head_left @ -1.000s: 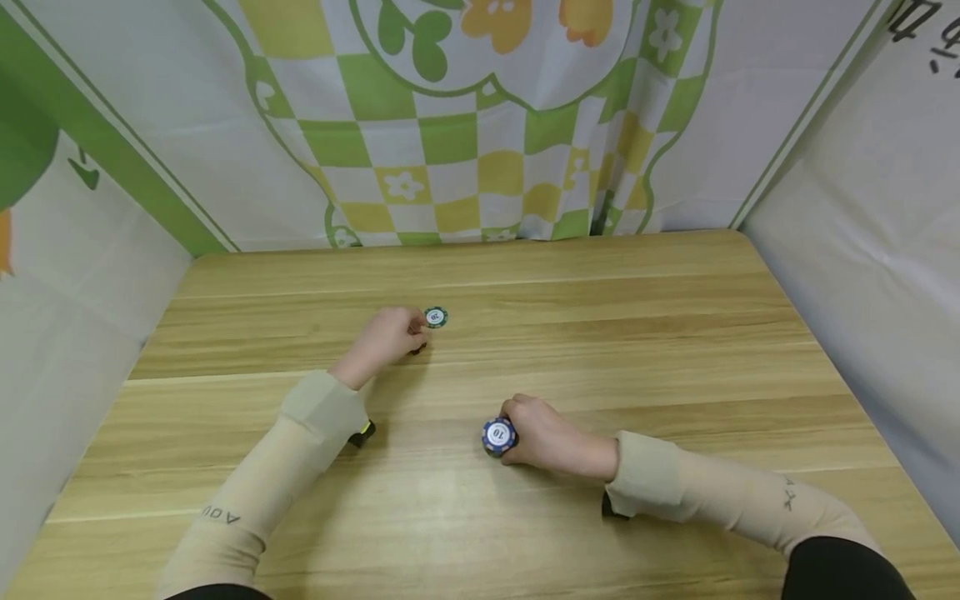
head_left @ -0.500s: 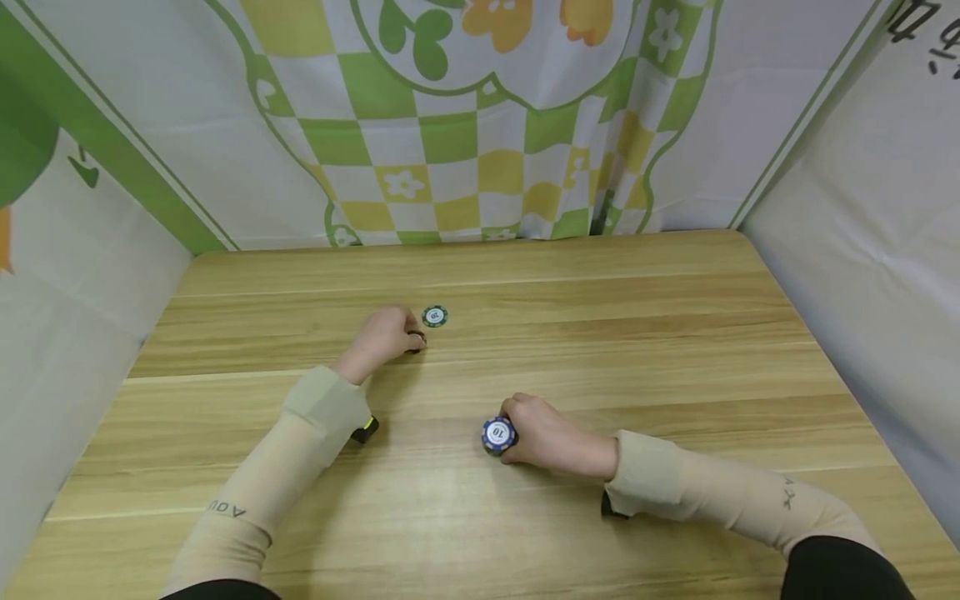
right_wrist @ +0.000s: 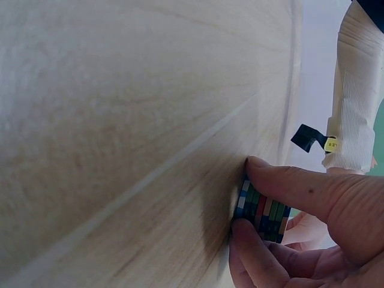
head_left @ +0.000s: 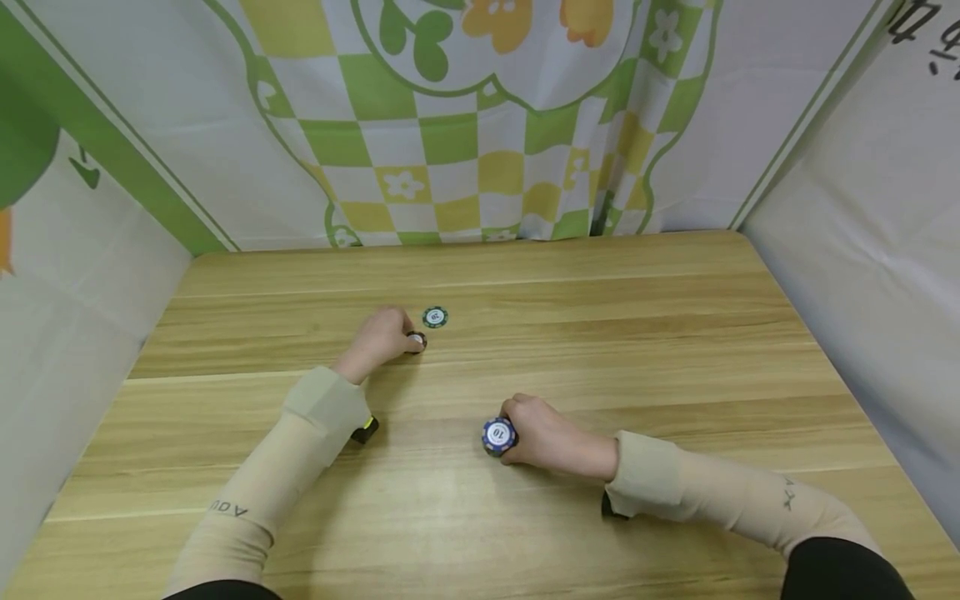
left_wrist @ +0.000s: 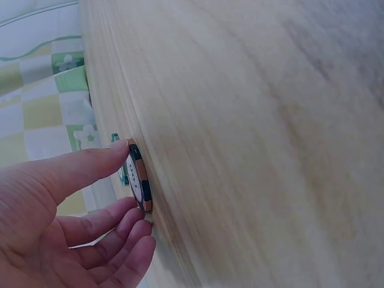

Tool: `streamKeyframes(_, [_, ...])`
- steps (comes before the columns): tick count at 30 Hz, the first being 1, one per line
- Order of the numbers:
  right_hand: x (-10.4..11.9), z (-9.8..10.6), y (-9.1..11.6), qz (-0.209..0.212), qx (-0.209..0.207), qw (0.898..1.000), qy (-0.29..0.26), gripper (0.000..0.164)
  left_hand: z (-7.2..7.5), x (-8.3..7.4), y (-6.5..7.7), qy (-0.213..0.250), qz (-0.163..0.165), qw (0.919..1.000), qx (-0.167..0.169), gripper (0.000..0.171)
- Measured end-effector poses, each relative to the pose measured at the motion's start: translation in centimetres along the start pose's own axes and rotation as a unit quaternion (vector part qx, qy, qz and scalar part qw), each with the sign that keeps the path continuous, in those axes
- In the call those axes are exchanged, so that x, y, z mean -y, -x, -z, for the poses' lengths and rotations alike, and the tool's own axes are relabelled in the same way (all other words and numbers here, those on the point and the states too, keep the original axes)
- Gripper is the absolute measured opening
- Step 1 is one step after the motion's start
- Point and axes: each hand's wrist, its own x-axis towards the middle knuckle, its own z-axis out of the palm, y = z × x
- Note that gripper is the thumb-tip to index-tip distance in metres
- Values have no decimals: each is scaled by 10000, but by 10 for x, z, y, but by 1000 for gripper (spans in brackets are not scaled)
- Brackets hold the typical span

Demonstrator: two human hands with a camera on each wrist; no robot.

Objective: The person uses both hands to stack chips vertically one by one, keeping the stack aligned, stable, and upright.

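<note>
My left hand (head_left: 381,337) pinches a black and orange poker chip (left_wrist: 139,180) by its edge between thumb and fingertips. In the left wrist view its white centre reads 100, and whether it lifts off the wood I cannot tell. Just beyond it, a green poker chip (head_left: 435,317) marked 20 lies flat, apart from the fingers. Nearer and to the right, my right hand (head_left: 543,437) grips a stack of poker chips (right_wrist: 264,210) around its side. A blue chip marked 10 tops that stack; green, red and blue edges show in the right wrist view.
The wooden table (head_left: 637,350) spreads around both hands. A green, yellow and white checked curtain (head_left: 450,167) hangs along its back edge. White cloth walls (head_left: 885,217) flank the sides. Dark wrist devices (head_left: 365,429) sit under the cuffs.
My left hand has drawn slightly back from the green chip, and more of the black and orange chip shows in its fingers. The right hand and its stack have stayed still.
</note>
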Motion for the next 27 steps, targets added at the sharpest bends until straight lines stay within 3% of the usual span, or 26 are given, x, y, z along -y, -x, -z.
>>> streamKeyframes(13, [1, 0, 1, 74, -36, 9999, 78, 36, 0, 2, -4, 81, 220, 9995, 209, 41])
streamKeyframes(27, [1, 1, 1, 16, -27, 10000, -22, 37, -1, -1, -5, 144, 45, 9999, 24, 32])
